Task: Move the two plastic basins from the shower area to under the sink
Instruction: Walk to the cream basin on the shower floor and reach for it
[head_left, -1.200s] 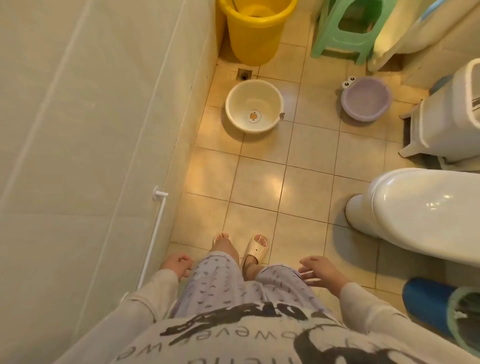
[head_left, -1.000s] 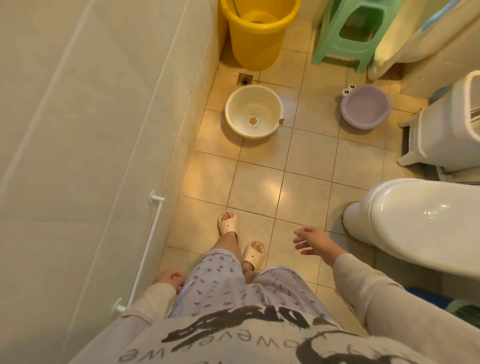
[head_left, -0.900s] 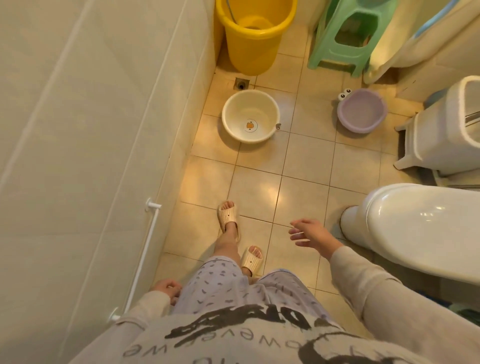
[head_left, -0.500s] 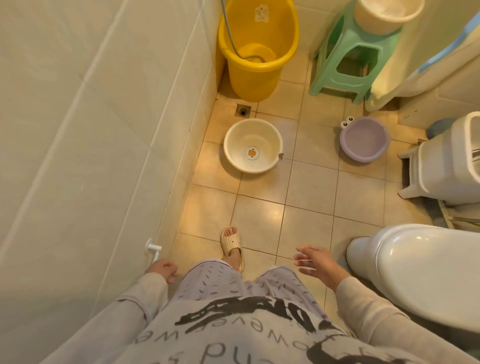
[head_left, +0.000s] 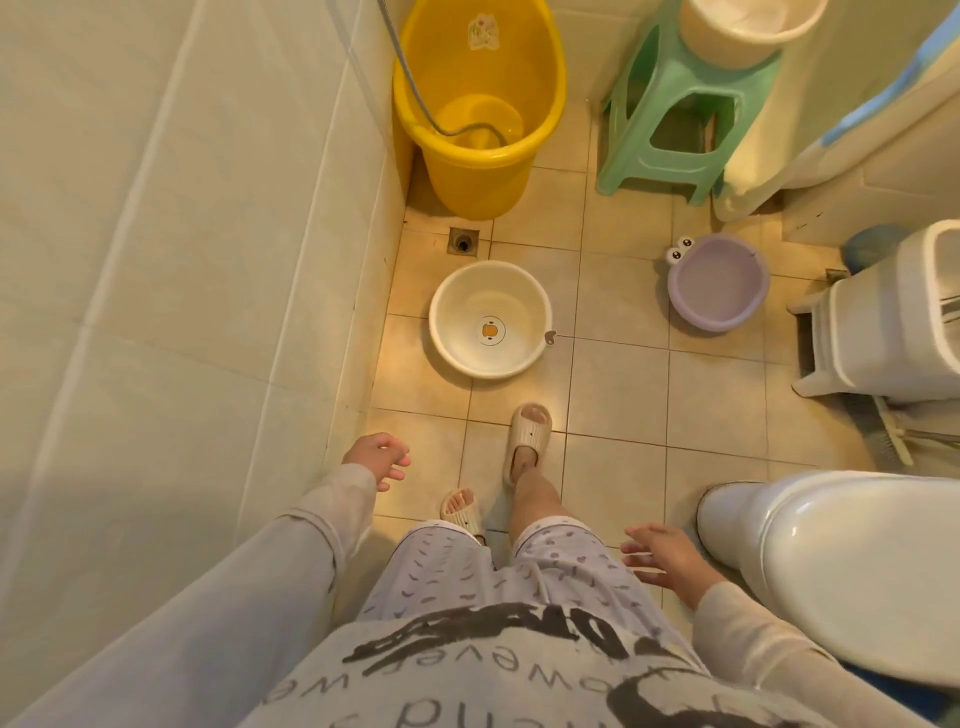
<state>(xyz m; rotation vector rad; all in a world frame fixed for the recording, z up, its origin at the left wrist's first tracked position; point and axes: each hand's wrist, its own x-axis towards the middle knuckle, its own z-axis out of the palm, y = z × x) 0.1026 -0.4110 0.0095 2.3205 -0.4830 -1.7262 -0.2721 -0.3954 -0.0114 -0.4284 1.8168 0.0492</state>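
Observation:
A cream basin (head_left: 467, 306) with a small duck face printed inside sits on the tiled floor near the left wall. A purple basin (head_left: 719, 283) with two cartoon eyes on its rim sits further right. My left hand (head_left: 376, 457) hangs open below and left of the cream basin, holding nothing. My right hand (head_left: 662, 561) is open with fingers spread, low beside the toilet. Neither hand touches a basin. My right foot is planted just short of the cream basin.
A yellow bucket (head_left: 478, 156) with a hose in it stands in the far corner by a floor drain (head_left: 462, 241). A green stool (head_left: 670, 114) carries another cream tub. A white bin (head_left: 893, 322) and the toilet (head_left: 852, 561) crowd the right side.
I have stepped forward, so both basins are nearer. My left hand has swung out from my hip and opened. My right hand has dropped back towards my side.

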